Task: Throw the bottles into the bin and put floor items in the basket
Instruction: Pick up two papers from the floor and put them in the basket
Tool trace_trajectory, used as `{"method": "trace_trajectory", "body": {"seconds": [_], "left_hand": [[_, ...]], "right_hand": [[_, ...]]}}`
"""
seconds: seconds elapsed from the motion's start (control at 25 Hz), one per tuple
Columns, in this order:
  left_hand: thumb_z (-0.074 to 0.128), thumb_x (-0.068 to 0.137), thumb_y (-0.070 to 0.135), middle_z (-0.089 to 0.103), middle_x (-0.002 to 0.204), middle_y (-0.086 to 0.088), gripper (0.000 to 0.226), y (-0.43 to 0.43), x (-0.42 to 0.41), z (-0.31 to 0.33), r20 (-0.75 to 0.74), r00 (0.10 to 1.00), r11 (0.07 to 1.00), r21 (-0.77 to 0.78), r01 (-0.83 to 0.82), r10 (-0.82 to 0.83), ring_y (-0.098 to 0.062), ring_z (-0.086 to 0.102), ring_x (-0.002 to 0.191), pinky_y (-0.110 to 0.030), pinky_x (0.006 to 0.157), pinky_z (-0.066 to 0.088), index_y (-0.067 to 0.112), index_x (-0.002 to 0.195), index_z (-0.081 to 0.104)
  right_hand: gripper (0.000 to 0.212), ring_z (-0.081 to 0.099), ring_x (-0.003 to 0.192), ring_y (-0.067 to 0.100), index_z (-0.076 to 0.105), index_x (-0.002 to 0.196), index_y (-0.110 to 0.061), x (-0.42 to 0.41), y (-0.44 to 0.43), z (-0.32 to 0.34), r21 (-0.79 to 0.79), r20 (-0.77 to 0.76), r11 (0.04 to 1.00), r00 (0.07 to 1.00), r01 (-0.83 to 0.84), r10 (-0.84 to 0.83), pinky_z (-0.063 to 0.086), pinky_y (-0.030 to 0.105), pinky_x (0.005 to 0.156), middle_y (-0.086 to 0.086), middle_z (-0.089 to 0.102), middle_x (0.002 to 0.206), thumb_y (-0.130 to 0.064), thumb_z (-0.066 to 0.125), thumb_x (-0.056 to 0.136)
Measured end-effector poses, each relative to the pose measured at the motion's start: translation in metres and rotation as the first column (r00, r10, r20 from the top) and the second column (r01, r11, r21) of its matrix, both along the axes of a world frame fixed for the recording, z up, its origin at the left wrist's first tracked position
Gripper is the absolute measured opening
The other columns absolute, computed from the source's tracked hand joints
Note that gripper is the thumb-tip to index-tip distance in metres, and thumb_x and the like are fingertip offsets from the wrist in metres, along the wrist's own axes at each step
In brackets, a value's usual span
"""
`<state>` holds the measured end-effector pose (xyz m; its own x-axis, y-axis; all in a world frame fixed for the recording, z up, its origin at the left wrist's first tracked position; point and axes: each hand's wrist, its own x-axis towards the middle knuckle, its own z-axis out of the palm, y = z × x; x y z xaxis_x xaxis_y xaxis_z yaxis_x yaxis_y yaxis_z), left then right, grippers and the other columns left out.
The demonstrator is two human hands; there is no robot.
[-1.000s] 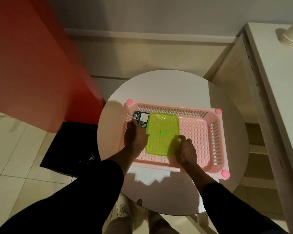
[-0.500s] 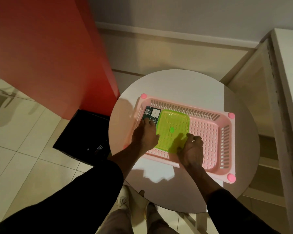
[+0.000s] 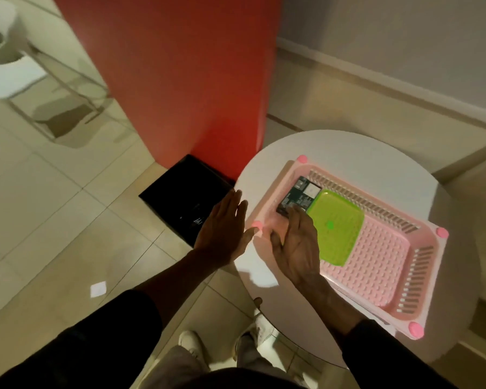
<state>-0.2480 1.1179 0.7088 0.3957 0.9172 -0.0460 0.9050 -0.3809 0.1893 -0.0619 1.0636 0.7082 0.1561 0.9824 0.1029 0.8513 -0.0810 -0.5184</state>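
Observation:
A pink slotted basket (image 3: 382, 265) sits on a round white table (image 3: 348, 153). Inside it lie a lime-green square lid (image 3: 334, 228) and, at its far left end, a dark green flat box (image 3: 299, 196) with a white label. My right hand (image 3: 298, 245) hovers over the basket's left end, fingers spread, fingertips near the box and holding nothing. My left hand (image 3: 222, 231) is open and flat, just left of the table's edge, above the black bin (image 3: 180, 197) on the floor. No bottle is in view.
A red pillar (image 3: 180, 74) rises behind the bin. A small white scrap (image 3: 98, 289) lies on the tiled floor at left. A white chair (image 3: 9, 68) stands at far left. My shoes (image 3: 191, 342) are beside the table base.
Both hands have let go of the items in the basket. My left hand has swung out left past the table edge. The view has turned left, showing more floor.

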Motion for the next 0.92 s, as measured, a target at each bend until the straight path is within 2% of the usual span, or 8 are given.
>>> {"method": "trace_trajectory", "body": {"seconds": [0.16,0.24,0.36,0.48,0.56,0.72,0.84,0.92], "left_hand": [[0.059,0.102,0.052,0.027,0.17,-0.021,0.082,-0.04,-0.084,-0.006,0.045,0.988,0.988,-0.033,-0.149,0.151,-0.036,0.023,0.16,-0.049,0.128,0.032,0.001,0.16,0.032],[0.054,0.103,0.052,0.026,0.171,-0.023,0.081,-0.066,-0.131,-0.012,0.037,0.98,0.98,-0.037,-0.195,0.196,-0.037,0.021,0.161,-0.049,0.128,0.032,0.0,0.16,0.031],[0.056,0.104,0.051,0.022,0.171,-0.025,0.081,-0.11,-0.198,-0.02,-0.019,0.962,0.961,-0.046,-0.272,0.272,-0.038,0.017,0.162,-0.049,0.13,0.029,-0.002,0.16,0.032],[0.055,0.104,0.051,0.024,0.17,-0.027,0.078,-0.156,-0.255,-0.034,-0.021,0.944,0.941,-0.066,-0.331,0.33,-0.04,0.019,0.161,-0.05,0.13,0.028,-0.003,0.157,0.038],[0.048,0.104,0.053,0.025,0.17,-0.027,0.076,-0.192,-0.294,-0.046,-0.01,0.92,0.913,-0.118,-0.389,0.391,-0.04,0.02,0.161,-0.046,0.131,0.021,-0.002,0.157,0.038],[0.043,0.107,0.054,0.026,0.169,-0.027,0.078,-0.264,-0.359,-0.068,-0.044,0.87,0.851,-0.19,-0.49,0.491,-0.04,0.02,0.161,-0.042,0.131,0.014,-0.003,0.158,0.035],[0.045,0.105,0.057,0.014,0.174,-0.023,0.083,-0.305,-0.399,-0.076,-0.08,0.784,0.751,-0.242,-0.615,0.616,-0.035,0.007,0.164,-0.041,0.132,0.01,0.0,0.163,0.025],[0.039,0.106,0.059,0.004,0.176,-0.022,0.085,-0.327,-0.423,-0.082,-0.095,0.74,0.7,-0.262,-0.664,0.666,-0.034,-0.002,0.164,-0.042,0.133,0.006,0.001,0.165,0.018]], "right_hand": [[0.068,0.035,0.149,0.035,0.036,0.155,-0.004,-0.073,-0.013,-0.002,-0.068,0.039,0.972,0.973,-0.223,0.226,0.029,0.045,0.124,0.018,0.038,0.161,-0.041,0.052,0.101],[0.07,0.03,0.152,0.031,0.031,0.158,-0.009,-0.113,-0.024,-0.003,-0.096,0.053,0.947,0.949,-0.306,0.312,0.026,0.043,0.125,0.014,0.033,0.164,-0.048,0.047,0.103],[0.072,0.028,0.154,0.029,0.028,0.16,-0.009,-0.17,-0.041,-0.004,-0.139,0.06,0.898,0.902,-0.416,0.427,0.03,0.045,0.125,0.014,0.03,0.166,-0.05,0.047,0.104],[0.077,0.021,0.156,0.028,0.02,0.162,-0.008,-0.217,-0.059,-0.013,-0.207,0.139,0.848,0.843,-0.488,0.519,0.028,0.044,0.125,0.015,0.024,0.168,-0.054,0.041,0.104],[0.078,0.021,0.156,0.029,0.019,0.161,-0.006,-0.253,-0.075,-0.022,-0.236,0.154,0.814,0.807,-0.53,0.57,0.027,0.045,0.125,0.016,0.024,0.168,-0.053,0.043,0.103],[0.079,0.026,0.154,0.033,0.023,0.16,-0.004,-0.321,-0.111,-0.035,-0.316,0.128,0.756,0.764,-0.573,0.632,0.029,0.048,0.124,0.019,0.028,0.165,-0.053,0.045,0.103],[0.075,0.045,0.143,0.041,0.043,0.15,0.006,-0.365,-0.136,-0.042,-0.288,0.152,0.692,0.682,-0.662,0.715,0.044,0.051,0.115,0.028,0.046,0.153,-0.047,0.059,0.099],[0.077,0.048,0.141,0.04,0.046,0.148,0.006,-0.394,-0.144,-0.046,-0.298,0.137,0.64,0.632,-0.708,0.763,0.046,0.05,0.113,0.027,0.05,0.15,-0.051,0.061,0.098]]}}
